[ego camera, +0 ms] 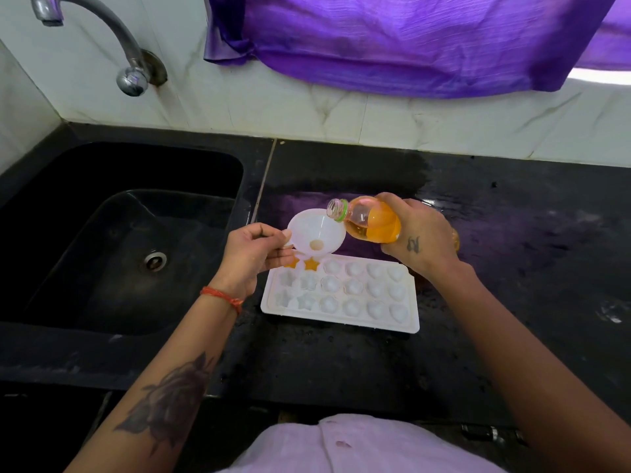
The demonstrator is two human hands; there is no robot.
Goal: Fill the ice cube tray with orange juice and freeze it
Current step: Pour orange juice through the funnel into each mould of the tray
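Observation:
A white ice cube tray [341,317] with star, round and heart moulds lies on the black counter. Two star cells at its far left corner hold orange juice [310,264]; the other cells look white. My left hand [254,252] pinches the rim of a white funnel [316,230], held just above that far left corner. My right hand [415,233] grips a clear bottle of orange juice [370,221], tipped on its side, uncapped, its mouth over the funnel's rim. No juice stream is visible.
A black sink [102,240] with a drain lies to the left, under a metal tap [102,39]. White tiled wall behind, with a purple cloth [409,42] hanging above. The black counter [512,268] extends right and toward me, with wet patches.

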